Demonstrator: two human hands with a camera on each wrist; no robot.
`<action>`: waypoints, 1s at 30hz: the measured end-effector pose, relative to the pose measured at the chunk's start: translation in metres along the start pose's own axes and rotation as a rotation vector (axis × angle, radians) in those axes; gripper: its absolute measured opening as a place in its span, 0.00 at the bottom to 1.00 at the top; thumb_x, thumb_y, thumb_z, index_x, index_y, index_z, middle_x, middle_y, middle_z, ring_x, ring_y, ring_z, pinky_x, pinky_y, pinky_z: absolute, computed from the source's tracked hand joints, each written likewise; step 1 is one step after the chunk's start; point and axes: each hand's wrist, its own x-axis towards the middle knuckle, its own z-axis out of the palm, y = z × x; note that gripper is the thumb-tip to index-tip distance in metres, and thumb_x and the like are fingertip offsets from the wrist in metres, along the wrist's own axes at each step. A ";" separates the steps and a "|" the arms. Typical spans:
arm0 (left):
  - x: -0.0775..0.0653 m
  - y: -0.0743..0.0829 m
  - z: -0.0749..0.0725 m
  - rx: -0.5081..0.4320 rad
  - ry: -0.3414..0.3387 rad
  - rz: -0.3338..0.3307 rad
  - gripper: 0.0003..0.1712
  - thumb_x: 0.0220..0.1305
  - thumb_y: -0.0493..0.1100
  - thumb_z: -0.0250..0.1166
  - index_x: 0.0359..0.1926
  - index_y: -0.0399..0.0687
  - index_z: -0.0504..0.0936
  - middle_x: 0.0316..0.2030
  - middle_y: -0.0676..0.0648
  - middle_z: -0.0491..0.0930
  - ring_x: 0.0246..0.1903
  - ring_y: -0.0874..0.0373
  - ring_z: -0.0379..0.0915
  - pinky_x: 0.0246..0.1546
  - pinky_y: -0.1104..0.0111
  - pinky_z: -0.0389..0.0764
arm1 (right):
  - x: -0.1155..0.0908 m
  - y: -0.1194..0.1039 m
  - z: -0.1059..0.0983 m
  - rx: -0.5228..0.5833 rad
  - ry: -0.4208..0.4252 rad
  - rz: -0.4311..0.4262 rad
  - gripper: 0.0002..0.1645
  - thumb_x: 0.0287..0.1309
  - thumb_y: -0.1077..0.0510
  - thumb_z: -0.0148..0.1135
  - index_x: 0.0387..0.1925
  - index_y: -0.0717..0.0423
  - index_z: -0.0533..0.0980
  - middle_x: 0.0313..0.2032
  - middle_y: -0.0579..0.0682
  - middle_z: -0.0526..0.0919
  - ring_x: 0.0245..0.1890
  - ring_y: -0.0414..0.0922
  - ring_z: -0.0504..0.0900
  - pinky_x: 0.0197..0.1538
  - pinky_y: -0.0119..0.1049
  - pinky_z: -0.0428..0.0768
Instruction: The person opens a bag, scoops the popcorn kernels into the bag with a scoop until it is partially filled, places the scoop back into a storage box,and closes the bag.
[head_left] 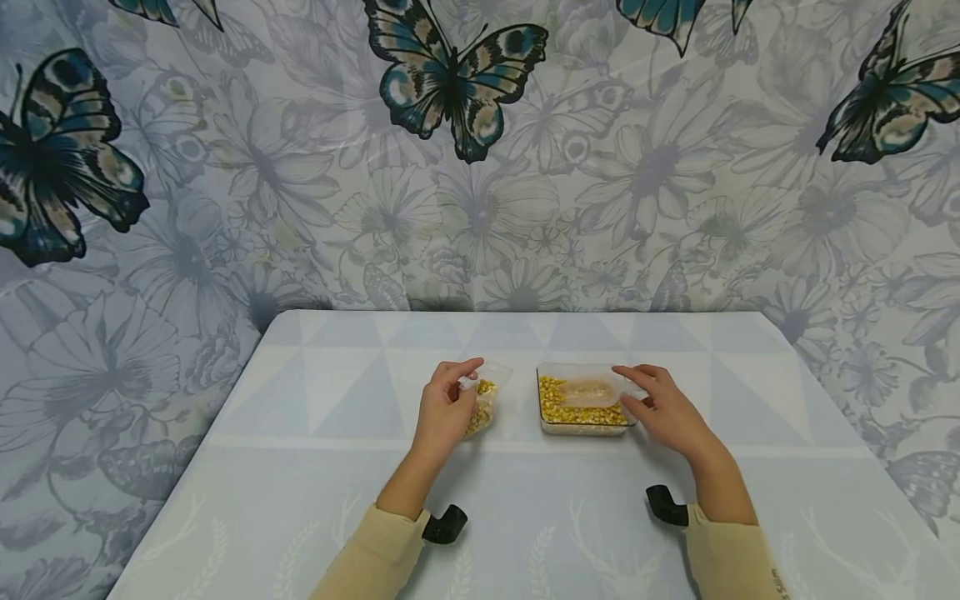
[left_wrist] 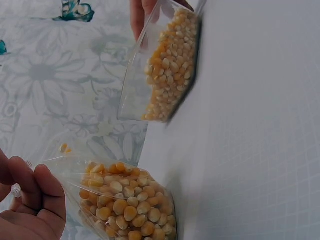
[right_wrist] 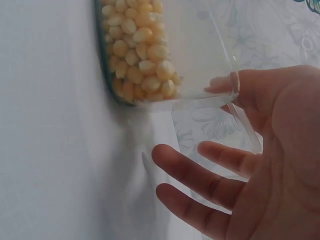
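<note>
In the head view my left hand (head_left: 447,407) pinches the gathered top of a clear plastic bag (head_left: 482,410) filled with corn kernels. The left wrist view shows the bag (left_wrist: 130,205) standing on the table, its kernels yellow and cream. To its right is a rectangular clear glass container (head_left: 585,430) with a layer of corn kernels (head_left: 552,402). My right hand (head_left: 663,408) is at the container's right side and pinches the handle of a clear scoop (head_left: 588,394) between thumb and index finger. The scoop lies over the kernels. The other right fingers (right_wrist: 192,172) are spread outside the glass.
Both things stand on a pale table (head_left: 337,492) patterned with triangles and antlers. A butterfly-and-flower cloth (head_left: 480,217) hangs behind the table's far edge. A black curved piece (head_left: 445,525) sticks out at the left cuff, and another black piece (head_left: 666,506) at the right cuff.
</note>
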 end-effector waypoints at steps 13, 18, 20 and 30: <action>-0.001 0.002 0.000 -0.004 -0.002 -0.010 0.28 0.63 0.27 0.52 0.58 0.52 0.84 0.47 0.44 0.75 0.26 0.63 0.65 0.24 0.77 0.71 | -0.002 0.018 -0.011 0.358 -0.046 0.141 0.50 0.70 0.50 0.58 0.80 0.47 0.40 0.71 0.72 0.54 0.44 0.51 0.83 0.40 0.39 0.82; -0.001 0.002 0.001 -0.018 0.001 -0.022 0.28 0.63 0.26 0.53 0.58 0.50 0.83 0.48 0.43 0.74 0.25 0.64 0.63 0.23 0.78 0.69 | -0.003 0.027 -0.012 0.533 -0.146 0.166 0.49 0.70 0.52 0.57 0.80 0.47 0.39 0.71 0.74 0.52 0.42 0.46 0.83 0.39 0.42 0.84; -0.003 0.009 0.001 -0.010 0.003 -0.033 0.28 0.62 0.25 0.52 0.58 0.47 0.83 0.48 0.42 0.74 0.25 0.65 0.63 0.23 0.79 0.68 | -0.002 0.030 -0.008 0.612 -0.176 0.163 0.48 0.70 0.55 0.57 0.79 0.47 0.40 0.71 0.74 0.53 0.39 0.47 0.84 0.37 0.43 0.85; -0.016 0.038 0.000 0.011 0.003 -0.032 0.26 0.63 0.24 0.51 0.57 0.41 0.83 0.47 0.38 0.75 0.26 0.66 0.63 0.26 0.80 0.68 | -0.003 0.032 0.000 0.853 -0.243 0.168 0.46 0.72 0.58 0.55 0.79 0.40 0.40 0.73 0.73 0.49 0.34 0.49 0.89 0.28 0.40 0.85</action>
